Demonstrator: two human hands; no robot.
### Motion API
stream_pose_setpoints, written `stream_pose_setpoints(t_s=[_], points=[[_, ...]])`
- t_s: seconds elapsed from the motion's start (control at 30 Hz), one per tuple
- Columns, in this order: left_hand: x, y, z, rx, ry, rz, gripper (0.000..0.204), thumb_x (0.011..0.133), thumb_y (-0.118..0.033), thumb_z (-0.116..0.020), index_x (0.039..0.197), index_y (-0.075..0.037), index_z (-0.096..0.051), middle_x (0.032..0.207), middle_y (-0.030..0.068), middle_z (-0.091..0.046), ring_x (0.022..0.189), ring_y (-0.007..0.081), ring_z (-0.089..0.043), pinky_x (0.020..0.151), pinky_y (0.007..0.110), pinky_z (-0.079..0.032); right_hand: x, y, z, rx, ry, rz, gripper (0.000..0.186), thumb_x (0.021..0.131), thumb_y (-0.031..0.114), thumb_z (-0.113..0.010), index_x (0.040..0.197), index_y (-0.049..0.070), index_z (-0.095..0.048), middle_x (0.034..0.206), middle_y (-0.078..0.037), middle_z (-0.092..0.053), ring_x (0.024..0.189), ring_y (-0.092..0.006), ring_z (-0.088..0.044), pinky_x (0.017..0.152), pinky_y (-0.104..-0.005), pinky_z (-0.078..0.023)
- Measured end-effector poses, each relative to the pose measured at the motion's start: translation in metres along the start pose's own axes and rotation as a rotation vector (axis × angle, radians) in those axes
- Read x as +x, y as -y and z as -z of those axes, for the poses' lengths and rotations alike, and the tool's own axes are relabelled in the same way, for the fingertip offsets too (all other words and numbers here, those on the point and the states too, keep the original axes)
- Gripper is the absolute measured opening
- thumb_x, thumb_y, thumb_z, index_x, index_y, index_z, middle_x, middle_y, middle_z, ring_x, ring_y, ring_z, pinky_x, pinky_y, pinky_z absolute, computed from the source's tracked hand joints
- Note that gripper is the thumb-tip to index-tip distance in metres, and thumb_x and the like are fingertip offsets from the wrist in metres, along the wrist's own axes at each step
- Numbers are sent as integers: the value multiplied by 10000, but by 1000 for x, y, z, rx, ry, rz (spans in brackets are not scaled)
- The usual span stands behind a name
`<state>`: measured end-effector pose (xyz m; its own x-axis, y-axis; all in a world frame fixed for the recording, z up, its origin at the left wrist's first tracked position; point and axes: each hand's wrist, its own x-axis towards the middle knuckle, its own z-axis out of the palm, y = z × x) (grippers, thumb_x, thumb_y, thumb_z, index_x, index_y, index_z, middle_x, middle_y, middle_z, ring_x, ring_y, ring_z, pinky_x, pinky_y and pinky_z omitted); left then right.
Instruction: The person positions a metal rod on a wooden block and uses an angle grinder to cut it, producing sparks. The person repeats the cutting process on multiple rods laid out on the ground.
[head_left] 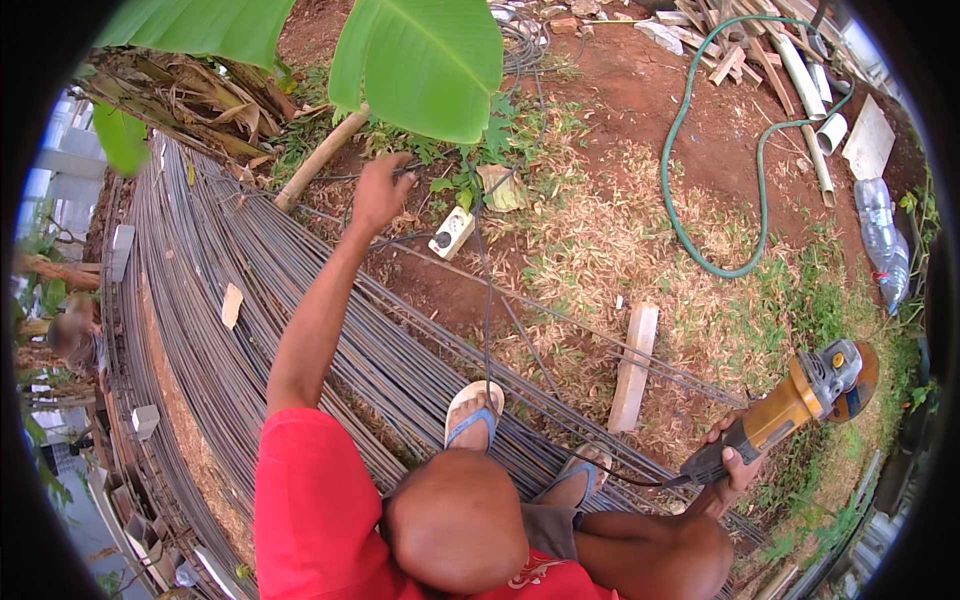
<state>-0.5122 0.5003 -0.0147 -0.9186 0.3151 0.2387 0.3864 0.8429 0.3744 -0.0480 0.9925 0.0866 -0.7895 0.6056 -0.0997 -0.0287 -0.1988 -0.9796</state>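
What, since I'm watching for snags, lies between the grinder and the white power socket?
In the head view, a pale wooden block lies between the grinder and the white power socket, amid dry leaves and thin rods.

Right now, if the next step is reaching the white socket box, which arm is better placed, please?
Left, most likely: the left grip is close to the socket box, though what it may hold is unclear. The right grip is farther away and holds the grinder.
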Motion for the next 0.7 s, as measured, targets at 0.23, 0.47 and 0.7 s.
stream_pose_setpoints(t_s=[0.23,0.47,0.7], points=[[-137,-122,-38,-98,369,-66,396,927,-165,-697,1313,-83,-660,1217,178,-658,1179,391,-627,1062,488,-498,32,-26,10,94,235,-51,881,774,327,-852,1420,-47,-385,987,-184,-594,766,-253,-654,621,-354,-591],[-144,-167,-17,-104,613,-157,387,949,-229,-693,1308,-85,-682,1205,175,-690,1170,380,-652,1039,492,-517,41,-3,-22,442,226,-126,849,940,667,-575,1422,-22,-459,936,-187,-640,717,-251,-665,599,-361,-570],[-115,-224,-24,-470,820,-132,375,973,-286,-689,1277,-67,-708,1165,173,-738,1071,349,-718,973,458,-556,56,-4,-43,391,29,-64,653,935,417,-682,1391,-12,-496,1055,-197,-676,773,-246,-710,636,-381,-643]])
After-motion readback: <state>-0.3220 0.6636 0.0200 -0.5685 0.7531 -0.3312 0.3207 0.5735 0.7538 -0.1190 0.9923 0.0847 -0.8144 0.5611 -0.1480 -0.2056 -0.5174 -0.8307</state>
